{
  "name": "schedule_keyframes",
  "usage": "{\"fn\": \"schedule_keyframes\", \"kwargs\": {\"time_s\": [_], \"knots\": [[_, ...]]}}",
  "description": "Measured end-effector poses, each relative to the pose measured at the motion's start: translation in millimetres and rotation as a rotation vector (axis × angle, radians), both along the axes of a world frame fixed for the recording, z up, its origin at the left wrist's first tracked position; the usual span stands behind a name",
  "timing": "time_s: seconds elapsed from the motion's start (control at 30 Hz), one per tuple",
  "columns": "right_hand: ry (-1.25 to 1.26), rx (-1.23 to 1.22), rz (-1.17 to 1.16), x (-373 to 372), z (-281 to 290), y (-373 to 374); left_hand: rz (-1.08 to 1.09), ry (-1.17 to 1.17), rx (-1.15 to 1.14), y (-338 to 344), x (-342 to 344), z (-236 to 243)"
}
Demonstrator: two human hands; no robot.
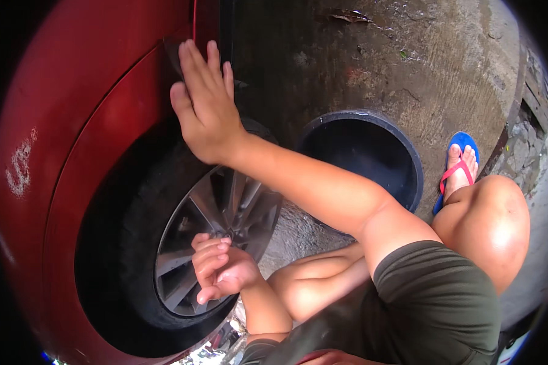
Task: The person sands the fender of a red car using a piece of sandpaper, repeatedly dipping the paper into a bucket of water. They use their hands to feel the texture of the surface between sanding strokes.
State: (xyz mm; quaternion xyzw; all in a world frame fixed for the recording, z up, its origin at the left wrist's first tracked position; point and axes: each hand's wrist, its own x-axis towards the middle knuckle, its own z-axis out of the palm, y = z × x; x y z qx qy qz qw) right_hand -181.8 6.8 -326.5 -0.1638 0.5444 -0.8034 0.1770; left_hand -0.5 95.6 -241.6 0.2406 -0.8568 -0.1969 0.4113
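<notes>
My right hand [208, 106] is raised over the red car body [97, 103], close to the dark edge above the wheel arch. Its fingers are straight and slightly spread, with the thumb out to the left and nothing held. Whether it touches the car I cannot tell. Lower down, my left hand [225, 267] hovers in front of the wheel [210, 204], palm partly turned up. The left fingers are loosely bent and apart, and no object shows in them. The wheel has a black tyre [143, 234] and grey spokes, partly covered by both arms.
A round black tub [413, 159] stands on the wet concrete [371, 73] beside the wheel, partly behind my right arm. My bent knee [490, 225] and foot in a blue flip-flop [466, 141] with a red strap are at the right. Broken stones [523, 149] line the far right edge.
</notes>
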Motion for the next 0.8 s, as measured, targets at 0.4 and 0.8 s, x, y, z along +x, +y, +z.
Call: {"fn": "schedule_keyframes", "kwargs": {"time_s": [0.4,0.8], "knots": [[0.047,-0.059,0.051,54.9,17.2,6.8,0.019,0.005,0.037,-1.1,4.1,4.1],[0.122,0.000,-0.063,11.0,17.1,-12.4,0.049,0.017,0.066,-0.2,1.1,0.3]]}}
